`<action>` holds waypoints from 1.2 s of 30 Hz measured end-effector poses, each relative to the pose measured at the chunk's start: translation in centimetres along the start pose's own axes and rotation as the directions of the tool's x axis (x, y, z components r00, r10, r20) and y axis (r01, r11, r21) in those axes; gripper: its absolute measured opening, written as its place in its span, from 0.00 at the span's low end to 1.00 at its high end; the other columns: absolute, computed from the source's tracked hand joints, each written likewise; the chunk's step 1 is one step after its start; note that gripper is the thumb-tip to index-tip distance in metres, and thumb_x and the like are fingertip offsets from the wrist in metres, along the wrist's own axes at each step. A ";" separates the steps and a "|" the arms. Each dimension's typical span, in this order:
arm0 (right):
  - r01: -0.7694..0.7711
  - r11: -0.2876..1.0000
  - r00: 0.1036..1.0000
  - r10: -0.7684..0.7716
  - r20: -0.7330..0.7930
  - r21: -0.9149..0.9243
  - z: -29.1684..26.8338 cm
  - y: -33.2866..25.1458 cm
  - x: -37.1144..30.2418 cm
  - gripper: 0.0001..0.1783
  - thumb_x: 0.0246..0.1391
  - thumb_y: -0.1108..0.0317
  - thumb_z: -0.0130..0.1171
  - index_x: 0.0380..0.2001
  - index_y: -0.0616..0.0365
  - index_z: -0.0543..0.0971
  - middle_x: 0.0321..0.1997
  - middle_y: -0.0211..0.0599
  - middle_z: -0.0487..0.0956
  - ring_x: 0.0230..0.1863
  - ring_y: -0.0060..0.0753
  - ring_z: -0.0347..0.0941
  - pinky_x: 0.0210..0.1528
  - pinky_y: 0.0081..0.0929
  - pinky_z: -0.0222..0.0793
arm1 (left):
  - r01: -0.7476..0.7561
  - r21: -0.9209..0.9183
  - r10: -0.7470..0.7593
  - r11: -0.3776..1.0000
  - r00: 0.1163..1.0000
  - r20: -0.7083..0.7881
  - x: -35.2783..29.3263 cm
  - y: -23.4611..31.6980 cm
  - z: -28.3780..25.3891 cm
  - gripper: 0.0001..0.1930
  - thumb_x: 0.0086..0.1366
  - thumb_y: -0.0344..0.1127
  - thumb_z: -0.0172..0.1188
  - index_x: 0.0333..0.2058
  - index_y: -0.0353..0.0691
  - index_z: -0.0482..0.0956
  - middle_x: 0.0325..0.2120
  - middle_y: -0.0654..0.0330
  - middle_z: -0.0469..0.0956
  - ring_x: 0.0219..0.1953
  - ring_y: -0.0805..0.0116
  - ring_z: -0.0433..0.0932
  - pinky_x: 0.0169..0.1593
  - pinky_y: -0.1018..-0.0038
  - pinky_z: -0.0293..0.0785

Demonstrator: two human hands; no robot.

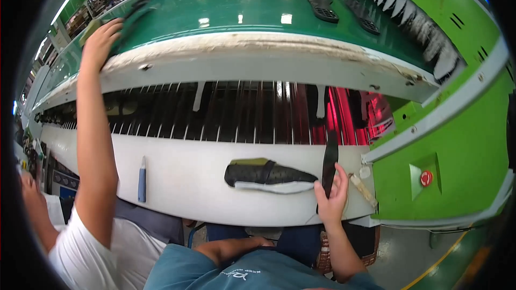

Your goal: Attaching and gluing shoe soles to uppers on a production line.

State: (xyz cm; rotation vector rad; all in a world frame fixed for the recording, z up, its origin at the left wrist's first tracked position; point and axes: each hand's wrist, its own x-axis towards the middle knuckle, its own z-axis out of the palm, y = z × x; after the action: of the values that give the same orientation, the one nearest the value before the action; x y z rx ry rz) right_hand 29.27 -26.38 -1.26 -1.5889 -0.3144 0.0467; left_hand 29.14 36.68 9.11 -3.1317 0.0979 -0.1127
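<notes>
Black sole: this long, thin, dark piece [330, 158] is at the right of the white table [183, 193], with its far tip reaching toward the rollers [247, 113].
Right hand: the hand [334, 200] has the sole pinched between its thumb and fingers, near the middle and the near end.
Left hand: it is down by the lap [262, 242], partly hidden, so I cannot tell if it grips anything.
Sole feel: it looks light and bendy, like rubber, and probably would not break if dropped. It may flop a bit at the far tip.
Sole hold: the long sides by the middle look like the best place to pinch, so both ends stay level.
Shoe top: the black and green shoe part [269, 174] lies on its side, left of the sole, with its toe right by the thumb. I cannot tell if they touch.
Shoe feel: it looks light too, softer at the green opening, maybe stiffer along the pale near edge. The middle looks good to hold.
Brush: a stick-like tool [363, 190] lies to the right of the hand.
Blue tool: a thin one [142, 180] lies far off to the left.
Other person's hand: it reaches over the green belt [242, 11] at the far left [102, 40]; I cannot tell its grip.
</notes>
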 end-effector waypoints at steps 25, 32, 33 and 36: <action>0.138 0.970 0.988 -0.149 0.039 0.198 1.3 1.3 0.4 0.41 0.63 0.77 0.69 0.74 0.57 0.62 0.48 0.34 0.78 0.47 0.24 0.78 0.52 0.25 0.76 | 0.200 -0.386 0.210 0.900 0.577 0.789 -22.8 53.0 35.0 0.29 0.55 0.57 0.70 0.51 0.44 0.91 0.49 0.46 0.89 0.54 0.46 0.87 0.60 0.55 0.80; 0.086 0.989 0.996 -0.089 0.024 0.118 1.6 0.4 0.2 0.39 0.64 0.72 0.70 0.73 0.58 0.63 0.43 0.33 0.78 0.40 0.22 0.78 0.44 0.23 0.74 | 0.223 -0.376 0.106 0.899 0.723 0.683 -24.3 52.9 31.1 0.25 0.61 0.54 0.69 0.49 0.41 0.90 0.48 0.46 0.89 0.52 0.47 0.87 0.56 0.54 0.83; 0.118 0.977 0.993 -0.120 -0.002 0.177 1.6 1.3 0.4 0.39 0.64 0.71 0.69 0.73 0.57 0.63 0.42 0.32 0.78 0.37 0.21 0.77 0.41 0.22 0.73 | 0.225 -0.385 0.078 0.895 0.771 0.632 -24.0 52.9 29.6 0.25 0.64 0.55 0.69 0.50 0.41 0.89 0.47 0.47 0.89 0.51 0.47 0.87 0.55 0.54 0.83; 0.118 0.975 0.993 -0.113 -0.037 0.187 0.7 2.0 0.5 0.37 0.65 0.71 0.68 0.73 0.57 0.63 0.40 0.31 0.78 0.35 0.20 0.77 0.36 0.21 0.71 | 0.205 -0.689 0.140 0.696 0.901 0.410 -23.2 53.7 19.4 0.25 0.70 0.57 0.67 0.50 0.39 0.86 0.45 0.47 0.89 0.48 0.47 0.88 0.53 0.57 0.84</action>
State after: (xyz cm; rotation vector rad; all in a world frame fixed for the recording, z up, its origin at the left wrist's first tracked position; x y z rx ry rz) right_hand 29.93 -25.62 -3.23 -1.3793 -0.3706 -0.0337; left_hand 4.14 -15.37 -12.39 -3.8262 0.0984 0.8530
